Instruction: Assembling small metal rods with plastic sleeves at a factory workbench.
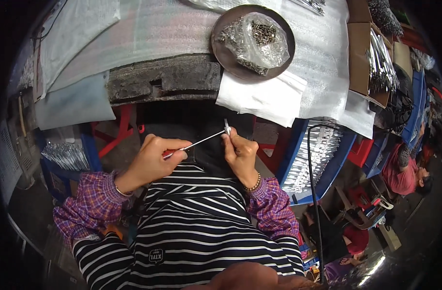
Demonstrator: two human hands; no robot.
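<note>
In front of my striped shirt, my left hand (154, 157) is closed around a thin metal rod (204, 140). A bit of red shows at the rod's end by the palm. The rod slants up to the right, and its far tip meets a small silver metal piece (227, 126). Thumb and fingers of my right hand (241, 151) pinch that piece, which points upward; its exact kind is too small to make out. Beyond the hands, on the table, a round dark pan (225, 57) holds a clear plastic bag (278, 54) of small metal parts.
A dark, worn block (165, 77) lines the table's near edge beside a white cloth (262, 96). Blue bins of silver metal parts (310, 159) (65, 155) flank me. A cardboard box (360, 58) of rods stands right. A black cable (313, 193) hangs there; other people (399, 169) sit farther right.
</note>
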